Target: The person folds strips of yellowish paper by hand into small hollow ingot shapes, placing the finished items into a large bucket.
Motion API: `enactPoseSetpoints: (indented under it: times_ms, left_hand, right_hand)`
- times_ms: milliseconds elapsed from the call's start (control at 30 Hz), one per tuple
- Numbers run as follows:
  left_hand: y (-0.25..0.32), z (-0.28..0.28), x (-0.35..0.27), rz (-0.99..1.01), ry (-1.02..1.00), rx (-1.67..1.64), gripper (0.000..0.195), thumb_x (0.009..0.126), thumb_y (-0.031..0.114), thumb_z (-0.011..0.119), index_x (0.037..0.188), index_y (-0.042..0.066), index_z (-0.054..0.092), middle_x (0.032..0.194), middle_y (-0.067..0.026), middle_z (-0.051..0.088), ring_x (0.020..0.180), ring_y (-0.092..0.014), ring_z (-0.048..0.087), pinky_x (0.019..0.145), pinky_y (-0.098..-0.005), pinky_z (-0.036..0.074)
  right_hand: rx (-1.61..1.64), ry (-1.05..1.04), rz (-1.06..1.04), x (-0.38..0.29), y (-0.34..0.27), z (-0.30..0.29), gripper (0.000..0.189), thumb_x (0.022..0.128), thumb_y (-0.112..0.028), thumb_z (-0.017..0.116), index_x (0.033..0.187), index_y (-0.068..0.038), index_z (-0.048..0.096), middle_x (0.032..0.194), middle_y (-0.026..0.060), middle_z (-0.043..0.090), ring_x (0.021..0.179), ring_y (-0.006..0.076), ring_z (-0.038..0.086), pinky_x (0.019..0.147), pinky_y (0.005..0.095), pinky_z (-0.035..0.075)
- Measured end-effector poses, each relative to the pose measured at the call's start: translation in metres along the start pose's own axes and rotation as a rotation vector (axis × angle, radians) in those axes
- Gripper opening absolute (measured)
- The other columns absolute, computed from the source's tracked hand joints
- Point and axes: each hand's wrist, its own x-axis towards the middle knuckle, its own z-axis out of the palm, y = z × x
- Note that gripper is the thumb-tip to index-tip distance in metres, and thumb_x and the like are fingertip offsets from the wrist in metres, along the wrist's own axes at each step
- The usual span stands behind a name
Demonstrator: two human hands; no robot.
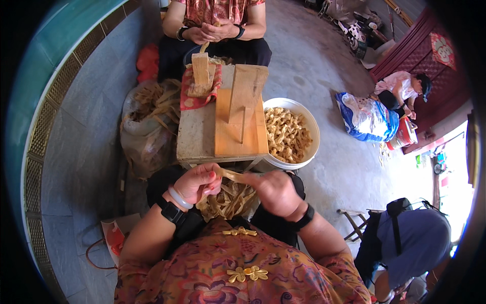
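A pale tan, pliable strip (234, 176) is stretched between my two hands above my lap. My left hand (198, 183), wearing a bracelet and a dark wristband, pinches one end. The other end is in my right hand (278, 193), which is blurred, so its exact finger grip is hard to make out. Many similar loose strips (230, 200) lie heaped below, between my knees; what holds them is mostly hidden. Just beyond my hands, an orange-brown wooden board (228, 142) carries an upright wooden block (246, 89) with a thin upright piece (243, 127) in front.
The board rests on a worn low table (195, 142). Right of it stands a white bucket (316, 146) of knotted tan pieces (287, 135); left, a plastic sack (146, 142) of strips. A co-worker's hands (214, 31) work opposite, behind a smaller wooden block (200, 72). Other people sit at right.
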Motion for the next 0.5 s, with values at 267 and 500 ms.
enactPoseSetpoints:
  times_ms: [267,500]
  left_hand:
    - [-0.016,0.041,0.020,0.439,-0.052,1.734,0.026,0.084,0.000,0.060,0.110,0.003,0.059,0.106,-0.0127,0.063,0.097,-0.028,0.062,0.085,-0.0368,0.047]
    - [-0.037,0.007,0.019,-0.402,-0.108,0.316,0.019,0.094,0.008,0.054,0.112,0.005,0.048,0.092,-0.0025,0.056,0.077,-0.009,0.056,0.072,-0.0237,0.047]
  right_hand:
    - [0.243,0.013,0.014,-0.017,-0.012,0.030,0.023,0.075,-0.005,0.060,0.096,-0.002,0.053,0.085,0.0124,0.062,0.078,0.0329,0.062,0.069,0.0428,0.050]
    - [0.241,0.053,0.146,-0.021,-0.005,0.034,0.013,0.082,-0.007,0.066,0.093,-0.007,0.060,0.078,0.0087,0.059,0.068,0.0269,0.060,0.061,0.0334,0.046]
